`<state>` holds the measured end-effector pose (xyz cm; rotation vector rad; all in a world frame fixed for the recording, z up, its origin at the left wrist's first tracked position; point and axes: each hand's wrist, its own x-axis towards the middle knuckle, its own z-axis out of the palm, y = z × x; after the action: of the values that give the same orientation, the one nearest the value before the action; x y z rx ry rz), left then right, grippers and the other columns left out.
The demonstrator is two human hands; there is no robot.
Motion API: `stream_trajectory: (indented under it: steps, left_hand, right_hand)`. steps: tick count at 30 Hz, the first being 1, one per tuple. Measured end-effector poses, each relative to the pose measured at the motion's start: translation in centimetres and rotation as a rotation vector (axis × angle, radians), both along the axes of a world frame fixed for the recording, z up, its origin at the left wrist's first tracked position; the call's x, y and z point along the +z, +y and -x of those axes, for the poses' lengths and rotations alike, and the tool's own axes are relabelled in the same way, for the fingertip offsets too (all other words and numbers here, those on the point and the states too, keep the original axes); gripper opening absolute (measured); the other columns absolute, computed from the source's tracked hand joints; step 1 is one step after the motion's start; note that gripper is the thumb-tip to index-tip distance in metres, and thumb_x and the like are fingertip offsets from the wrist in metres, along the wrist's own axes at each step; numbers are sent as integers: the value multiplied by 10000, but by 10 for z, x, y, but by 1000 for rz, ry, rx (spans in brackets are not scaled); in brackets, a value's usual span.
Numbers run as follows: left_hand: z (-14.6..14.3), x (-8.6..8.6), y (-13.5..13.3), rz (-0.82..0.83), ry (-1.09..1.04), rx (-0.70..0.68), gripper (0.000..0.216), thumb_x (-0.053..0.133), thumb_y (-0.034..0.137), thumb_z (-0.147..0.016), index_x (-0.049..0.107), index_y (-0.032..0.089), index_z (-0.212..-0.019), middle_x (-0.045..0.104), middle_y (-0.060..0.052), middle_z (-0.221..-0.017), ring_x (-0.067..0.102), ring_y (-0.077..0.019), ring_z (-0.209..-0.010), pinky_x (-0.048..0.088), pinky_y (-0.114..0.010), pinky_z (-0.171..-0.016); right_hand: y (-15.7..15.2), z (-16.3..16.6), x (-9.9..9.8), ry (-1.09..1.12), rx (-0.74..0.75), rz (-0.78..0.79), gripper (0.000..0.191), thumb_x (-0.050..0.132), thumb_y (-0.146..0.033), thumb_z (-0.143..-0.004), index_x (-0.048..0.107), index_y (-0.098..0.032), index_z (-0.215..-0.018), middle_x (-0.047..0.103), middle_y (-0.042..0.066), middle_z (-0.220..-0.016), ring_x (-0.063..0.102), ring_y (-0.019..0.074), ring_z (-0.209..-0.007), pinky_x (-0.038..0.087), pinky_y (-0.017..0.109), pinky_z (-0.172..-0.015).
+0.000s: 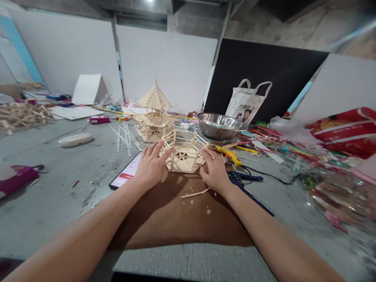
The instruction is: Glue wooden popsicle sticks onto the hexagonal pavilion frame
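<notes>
An eight-sided-looking wooden stick model base (183, 156), with railings and cross braces, sits in front of me at the far edge of a brown board (176, 219). My left hand (151, 164) grips its left side, thumb along the near rail. On the opposite side my right hand (214, 166), with a ring on one finger, holds the model's edge; some fingertips are hidden. Just behind stands a wooden stick pavilion (155, 102) with a pointed roof. A thin stick (194, 194) lies on the board between my forearms.
A phone (126, 176) lies under my left wrist. Right of my right hand are a yellow glue gun (229, 154) and blue-handled pliers (245, 176). Behind them stands a metal bowl (220, 131). Clear glue strips (125, 137) lie left; colourful scraps (282, 147) litter the right.
</notes>
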<state>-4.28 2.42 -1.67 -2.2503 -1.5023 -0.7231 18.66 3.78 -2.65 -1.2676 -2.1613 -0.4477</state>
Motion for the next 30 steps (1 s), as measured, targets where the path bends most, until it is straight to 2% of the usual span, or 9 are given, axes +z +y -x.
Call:
stream_trajectory:
  steps: [10, 13, 15, 17, 20, 26, 30]
  left_hand:
    - [3, 0, 2, -70, -125, -67, 600, 403, 52, -662, 381, 203, -1243, 398, -87, -1241, 373, -240, -1098, 320, -389, -922]
    - [5, -1, 3, -129, -214, -102, 470, 412, 97, -716, 438, 168, -1180, 472, -83, -1164, 424, -208, -1041, 339, -353, -910]
    - [6, 0, 3, -162, -282, -104, 317, 429, 167, -761, 510, 161, -1067, 543, -72, -1045, 467, -193, -974, 364, -331, -873]
    - [7, 1, 2, -182, -341, -78, 182, 438, 219, -784, 559, 165, -908, 586, -52, -898, 501, -181, -879, 389, -310, -816]
    - [12, 5, 0, -188, -409, -11, 138, 447, 238, -790, 562, 172, -753, 591, -28, -762, 512, -165, -774, 398, -281, -742]
    - [27, 10, -2, -163, -587, 118, 172, 479, 308, -767, 567, 165, -726, 581, -9, -678, 518, -140, -678, 379, -230, -627]
    - [32, 13, -6, -131, -599, 144, 255, 417, 323, -800, 503, 166, -619, 469, 30, -528, 439, -100, -525, 310, -206, -512]
  right_hand:
    - [1, -5, -2, 19, -2, -4, 521, 437, -172, -690, 406, -77, -1201, 472, 140, -1200, 387, 232, -1124, 278, 388, -945]
    - [0, -7, -3, 46, 14, -19, 509, 423, -159, -696, 403, -83, -1199, 483, 132, -1191, 395, 224, -1119, 288, 386, -945]
    - [0, -8, -3, 67, 30, -29, 494, 424, -153, -695, 414, -86, -1184, 496, 130, -1175, 405, 218, -1109, 297, 381, -942]
    - [1, -9, -3, 85, 42, -44, 470, 431, -153, -697, 431, -90, -1163, 509, 129, -1156, 414, 216, -1098, 304, 379, -939]
    - [2, -12, -4, 98, 55, -70, 436, 442, -161, -700, 454, -100, -1132, 524, 127, -1130, 425, 218, -1085, 310, 381, -936]
    - [3, -13, -6, 102, 76, -102, 409, 448, -145, -693, 476, -115, -1100, 545, 117, -1098, 449, 215, -1061, 323, 383, -926]
    - [3, -14, -3, 114, 69, -128, 391, 456, -147, -691, 499, -116, -1078, 559, 113, -1086, 462, 218, -1047, 325, 386, -924]
